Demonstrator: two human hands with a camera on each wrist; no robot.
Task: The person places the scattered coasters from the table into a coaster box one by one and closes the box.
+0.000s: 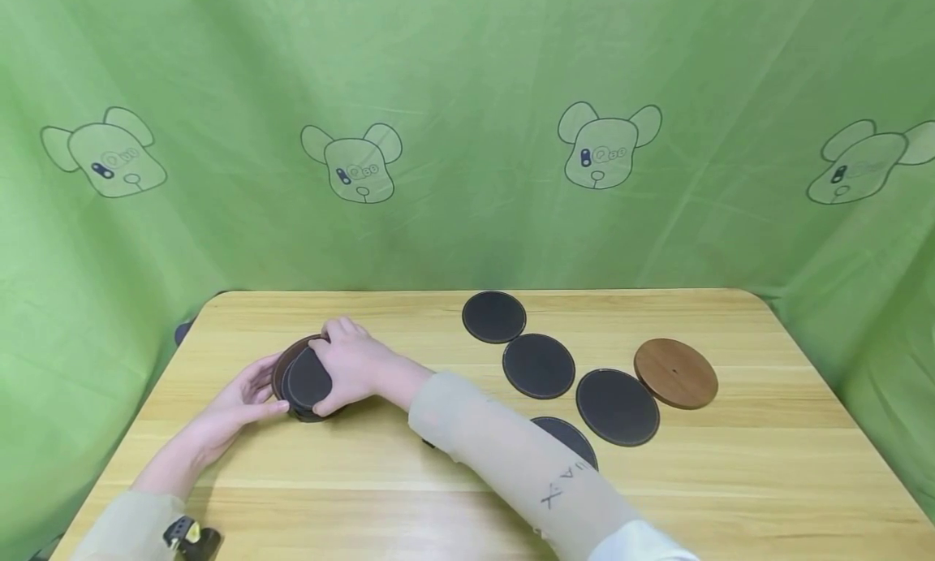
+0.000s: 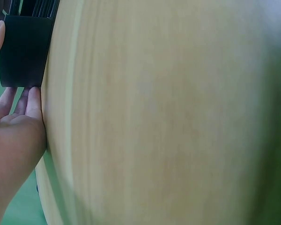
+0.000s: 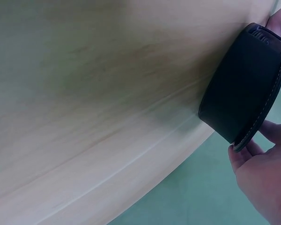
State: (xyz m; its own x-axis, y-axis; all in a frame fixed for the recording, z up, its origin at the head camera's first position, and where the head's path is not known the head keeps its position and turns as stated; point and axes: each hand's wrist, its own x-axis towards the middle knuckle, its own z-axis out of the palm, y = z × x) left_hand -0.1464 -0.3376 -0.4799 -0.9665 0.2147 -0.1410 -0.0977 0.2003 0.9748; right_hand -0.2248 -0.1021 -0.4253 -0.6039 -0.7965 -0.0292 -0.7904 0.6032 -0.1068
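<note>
A round dark coaster holder (image 2: 24, 52) with a brown inner rim stands at the left of the table; several coaster edges show in its side gap. My left hand (image 1: 230, 415) grips the holder from the left, thumb at the front and fingers round the far side. From the right, my right hand (image 1: 355, 366) pinches a black round coaster (image 1: 308, 380) by its edges, over the mouth of the holder. In the right wrist view, the stitched edge of this coaster lies along the top of the holder (image 3: 241, 82).
Black coasters lie spread to the right, among them a far one (image 1: 494, 317), a middle one (image 1: 539, 366) and a nearer one (image 1: 618, 407). Another coaster (image 1: 570, 441) is partly hidden by my right sleeve. A brown wooden disc (image 1: 675, 373) touches the nearer coaster. Green curtain surrounds the table (image 1: 767, 480).
</note>
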